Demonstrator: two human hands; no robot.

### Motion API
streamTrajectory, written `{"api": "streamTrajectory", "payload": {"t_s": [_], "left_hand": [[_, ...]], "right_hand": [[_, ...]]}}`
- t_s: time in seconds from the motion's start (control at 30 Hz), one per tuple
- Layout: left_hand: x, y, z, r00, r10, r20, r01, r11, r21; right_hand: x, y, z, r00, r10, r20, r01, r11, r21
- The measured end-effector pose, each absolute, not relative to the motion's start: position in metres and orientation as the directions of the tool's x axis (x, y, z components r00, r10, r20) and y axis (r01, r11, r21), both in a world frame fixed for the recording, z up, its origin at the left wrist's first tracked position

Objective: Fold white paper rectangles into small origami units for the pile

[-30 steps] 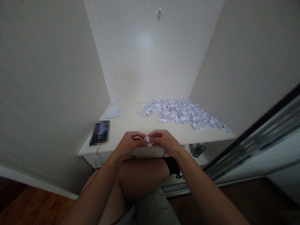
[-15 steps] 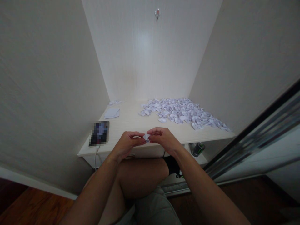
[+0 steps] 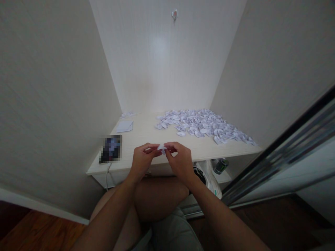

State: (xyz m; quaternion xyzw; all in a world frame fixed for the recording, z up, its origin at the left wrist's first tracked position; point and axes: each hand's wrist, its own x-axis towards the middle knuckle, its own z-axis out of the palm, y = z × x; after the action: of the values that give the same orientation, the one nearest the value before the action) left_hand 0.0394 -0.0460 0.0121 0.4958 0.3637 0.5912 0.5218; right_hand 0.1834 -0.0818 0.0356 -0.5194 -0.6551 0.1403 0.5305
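Observation:
My left hand (image 3: 142, 160) and my right hand (image 3: 180, 159) meet over the front edge of the pale desk (image 3: 146, 137). Both pinch one small folded white paper piece (image 3: 161, 148) between fingertips. A wide heap of several similar folded paper pieces (image 3: 202, 126) lies on the desk's right half, beyond my hands. My raised knee sits below my forearms.
A phone (image 3: 111, 149) with a cable lies at the desk's left front. Flat white paper sheets (image 3: 125, 126) and a few scraps (image 3: 128, 114) rest at the back left. A dark can (image 3: 220, 165) and a white object (image 3: 208, 176) sit under the desk. Walls close in on three sides.
Both hands have risen slightly and shifted a little left, still holding the paper piece. The right hand has turned, and a white object under the desk has come into sight.

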Motion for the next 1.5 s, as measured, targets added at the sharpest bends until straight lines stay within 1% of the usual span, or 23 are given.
{"api": "streamTrajectory", "payload": {"t_s": [0.07, 0.13, 0.2, 0.3, 0.37, 0.53, 0.63, 0.73, 0.83, 0.93, 1.0, 1.07, 1.13, 1.2, 1.3, 1.37, 1.43, 1.5], "left_hand": [[0.040, -0.046, 0.012, -0.006, 0.975, 0.221, -0.277, -0.214, 0.937], [0.040, -0.046, 0.013, -0.012, 0.973, 0.233, -0.286, -0.226, 0.931], [0.038, -0.045, 0.014, 0.024, 0.975, 0.220, -0.278, -0.205, 0.938], [0.034, -0.044, 0.014, 0.098, 0.982, 0.162, -0.255, -0.133, 0.958], [0.031, -0.044, 0.015, 0.149, 0.980, 0.129, -0.242, -0.091, 0.966], [0.028, -0.046, 0.019, 0.283, 0.956, 0.084, -0.173, -0.035, 0.984], [0.029, -0.047, 0.020, 0.279, 0.956, 0.089, -0.145, -0.049, 0.988], [0.032, -0.046, 0.018, 0.213, 0.972, 0.097, -0.163, -0.062, 0.985], [0.037, -0.046, 0.014, 0.137, 0.986, 0.095, -0.195, -0.067, 0.978], [0.042, -0.046, 0.010, 0.043, 0.994, 0.100, -0.222, -0.088, 0.971], [0.047, -0.046, 0.006, -0.041, 0.993, 0.107, -0.198, -0.113, 0.974], [0.050, -0.046, 0.003, -0.125, 0.985, 0.118, -0.143, -0.136, 0.980], [0.053, -0.046, 0.001, -0.184, 0.976, 0.117, -0.126, -0.141, 0.982], [0.056, -0.047, 0.000, -0.192, 0.977, 0.094, -0.185, -0.130, 0.974], [0.061, -0.051, 0.001, -0.142, 0.989, 0.050, -0.334, -0.095, 0.938], [0.063, -0.053, 0.002, -0.106, 0.994, 0.032, -0.406, -0.073, 0.911], [0.063, -0.054, 0.003, -0.074, 0.997, 0.016, -0.458, -0.049, 0.888], [0.061, -0.054, 0.003, -0.029, 1.000, 0.001, -0.495, -0.015, 0.869]], "right_hand": [[0.183, -0.082, 0.036, 0.081, 0.804, 0.589, 0.562, 0.451, -0.694], [0.186, -0.079, 0.037, 0.058, 0.811, 0.582, 0.543, 0.464, -0.700], [0.191, -0.074, 0.038, 0.037, 0.853, 0.521, 0.470, 0.445, -0.762], [0.200, -0.067, 0.040, -0.033, 0.923, 0.383, 0.328, 0.372, -0.868], [0.205, -0.063, 0.042, -0.094, 0.943, 0.320, 0.288, 0.333, -0.898], [0.213, -0.060, 0.042, -0.208, 0.944, 0.256, 0.289, 0.309, -0.906], [0.211, -0.059, 0.040, -0.221, 0.942, 0.253, 0.318, 0.315, -0.894], [0.205, -0.063, 0.038, -0.115, 0.949, 0.293, 0.421, 0.314, -0.851], [0.195, -0.069, 0.037, -0.054, 0.925, 0.377, 0.586, 0.335, -0.738], [0.184, -0.075, 0.033, -0.097, 0.888, 0.450, 0.725, 0.373, -0.579], [0.179, -0.076, 0.030, -0.132, 0.871, 0.473, 0.788, 0.382, -0.483], [0.176, -0.074, 0.025, -0.154, 0.860, 0.486, 0.830, 0.380, -0.408], [0.176, -0.071, 0.020, -0.170, 0.850, 0.499, 0.850, 0.383, -0.361], [0.177, -0.067, 0.016, -0.184, 0.841, 0.509, 0.854, 0.393, -0.340], [0.178, -0.064, 0.013, -0.212, 0.830, 0.516, 0.855, 0.414, -0.314], [0.179, -0.064, 0.014, -0.223, 0.821, 0.525, 0.842, 0.434, -0.321], [0.179, -0.065, 0.017, -0.208, 0.813, 0.544, 0.802, 0.460, -0.380], [0.183, -0.065, 0.021, -0.155, 0.812, 0.562, 0.728, 0.479, -0.491]]}}
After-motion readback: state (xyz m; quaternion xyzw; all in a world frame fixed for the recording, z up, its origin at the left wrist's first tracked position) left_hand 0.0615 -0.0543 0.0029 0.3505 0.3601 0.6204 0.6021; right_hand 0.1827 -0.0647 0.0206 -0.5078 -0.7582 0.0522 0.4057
